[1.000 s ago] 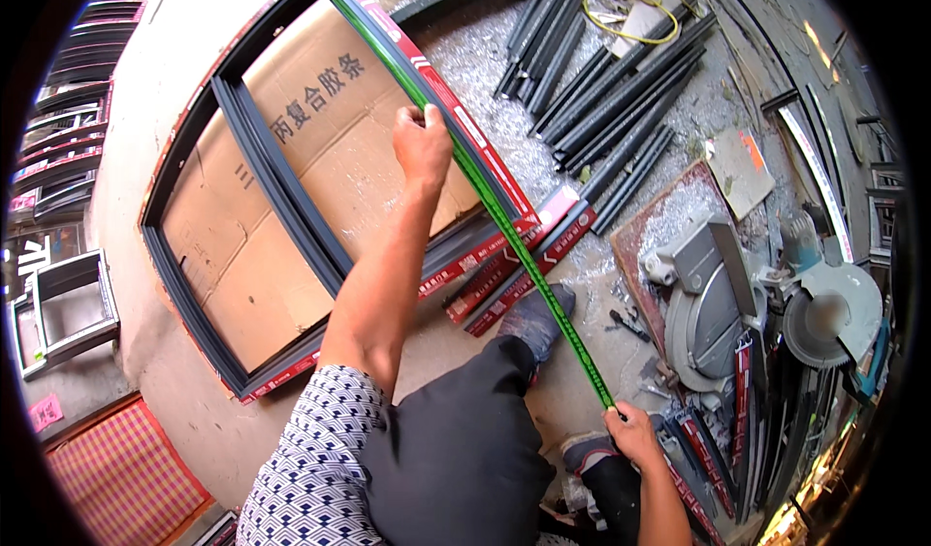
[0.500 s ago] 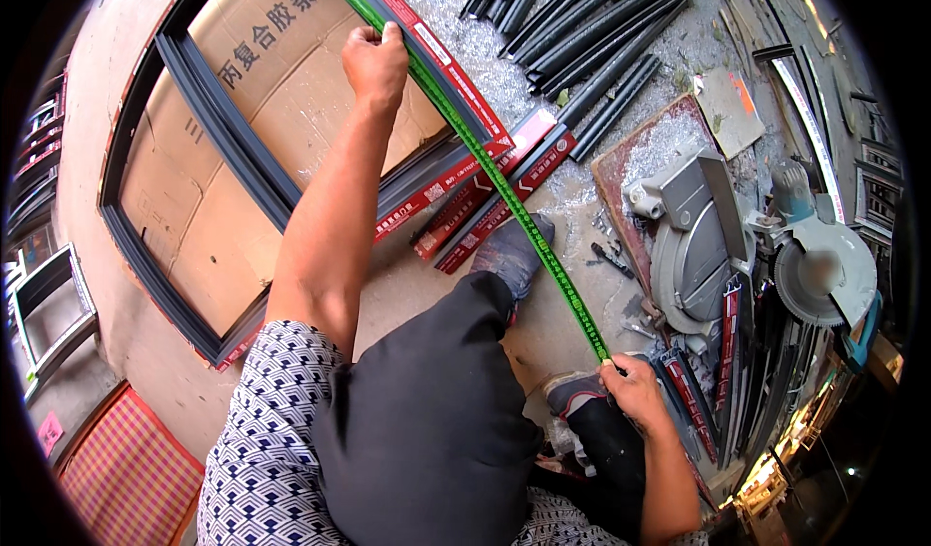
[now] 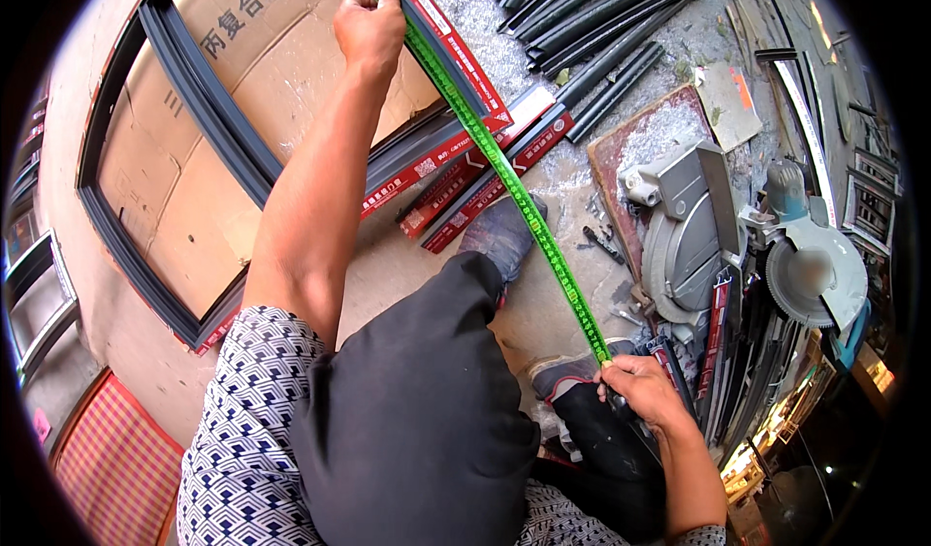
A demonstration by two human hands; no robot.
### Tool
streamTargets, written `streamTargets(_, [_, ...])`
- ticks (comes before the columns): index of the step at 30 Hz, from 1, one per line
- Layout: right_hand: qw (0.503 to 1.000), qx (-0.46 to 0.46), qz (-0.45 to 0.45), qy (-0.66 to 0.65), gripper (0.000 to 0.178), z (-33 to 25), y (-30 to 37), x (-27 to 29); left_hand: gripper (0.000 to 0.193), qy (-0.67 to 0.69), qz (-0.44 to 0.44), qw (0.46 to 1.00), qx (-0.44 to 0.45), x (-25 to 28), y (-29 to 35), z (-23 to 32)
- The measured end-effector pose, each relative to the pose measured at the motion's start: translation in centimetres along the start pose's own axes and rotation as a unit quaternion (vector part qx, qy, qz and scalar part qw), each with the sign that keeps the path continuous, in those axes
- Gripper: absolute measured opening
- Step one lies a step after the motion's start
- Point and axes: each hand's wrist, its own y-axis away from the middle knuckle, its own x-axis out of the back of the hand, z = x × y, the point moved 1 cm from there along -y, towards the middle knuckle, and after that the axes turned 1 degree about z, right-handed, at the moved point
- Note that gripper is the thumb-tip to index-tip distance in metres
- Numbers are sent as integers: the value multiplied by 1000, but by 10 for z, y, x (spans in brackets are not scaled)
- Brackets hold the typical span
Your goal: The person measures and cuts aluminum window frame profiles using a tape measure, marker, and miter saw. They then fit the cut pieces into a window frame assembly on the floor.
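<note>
A bright green measuring tape stretches at a slant from the top of the view down to the right. At the upper part of the tape, my left hand is closed on it, thumb on top, beside the frame's right bar. My right hand grips the tape's lower end; what lies inside the palm is hidden. A dark grey metal frame with a crossbar and red-and-white protective film lies on the left. Brown cardboard shows through its openings.
A miter saw with a round toothed blade stands at the right, its grey base beside it. Dark metal profiles are piled at the upper right. Red-filmed profile pieces lie near my foot. A checkered cloth is at lower left.
The view has shifted slightly, with the frame now further left and higher. My left hand sits a little higher, still on the tape. My right hand has turned slightly while keeping its grip.
</note>
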Motion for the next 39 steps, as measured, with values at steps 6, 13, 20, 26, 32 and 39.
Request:
streamTargets(6, [997, -29, -49, -41, 23, -22, 16, 3, 34, 24, 3, 1000, -8, -1, -5, -7])
streamTargets(13, [993, -63, -66, -71, 25, -46, 34, 8, 29, 62, -17, 998, 11, -1, -2, 0])
streamTargets(20, [992, -111, -55, -30, 23, -77, 45, 20, 27, 44, 14, 999, -14, 0, 3, 7])
streamTargets(26, [992, -118, -51, 3, 23, -114, 60, 37, 27, 35, 27, 998, -46, -4, 0, -4])
streamTargets(32, [990, -129, -36, 53, 23, -147, 73, 38, 28, 17, 20, 998, -49, -1, 2, 3])
streamTargets(39, [985, -110, -7, 131, 26, -162, 98, 46, 28, 63, 11, 998, -30, -1, 4, 5])
